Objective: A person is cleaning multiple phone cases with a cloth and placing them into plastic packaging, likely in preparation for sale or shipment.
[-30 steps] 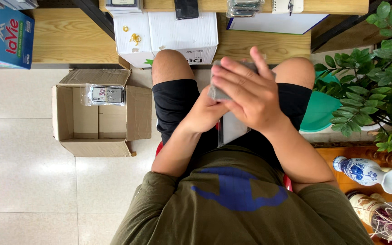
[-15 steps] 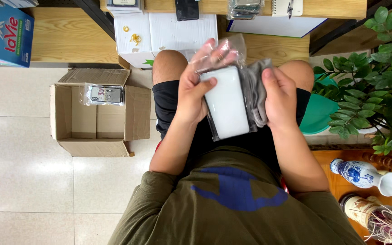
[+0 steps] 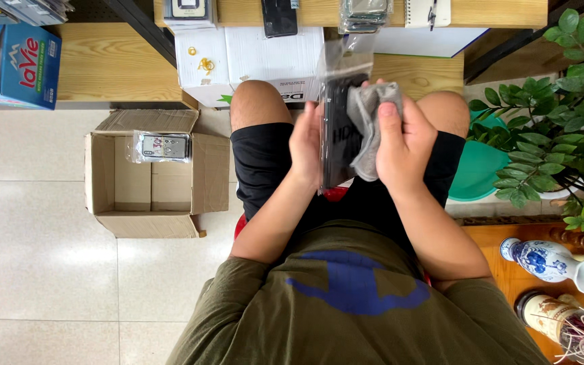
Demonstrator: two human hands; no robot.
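Observation:
Above my lap, my left hand (image 3: pixel 305 145) holds the left edge of a clear plastic bag (image 3: pixel 343 67) with a dark flat item (image 3: pixel 338 132) in it, turned nearly edge-on. My right hand (image 3: pixel 403 138) presses a grey cloth (image 3: pixel 366 118) against the bagged item's right side. Both hands sit between my knees, over black shorts.
An open cardboard box (image 3: pixel 153 176) with a small bagged item (image 3: pixel 162 146) stands on the tiled floor at left. A white box (image 3: pixel 251 57) lies under the wooden shelf ahead. A potted plant (image 3: pixel 562 115) and a blue-and-white vase (image 3: pixel 552 260) are at right.
The bagged item has turned from its white face toward me to a dark, near edge-on side. My right hand with the grey cloth has moved up against it.

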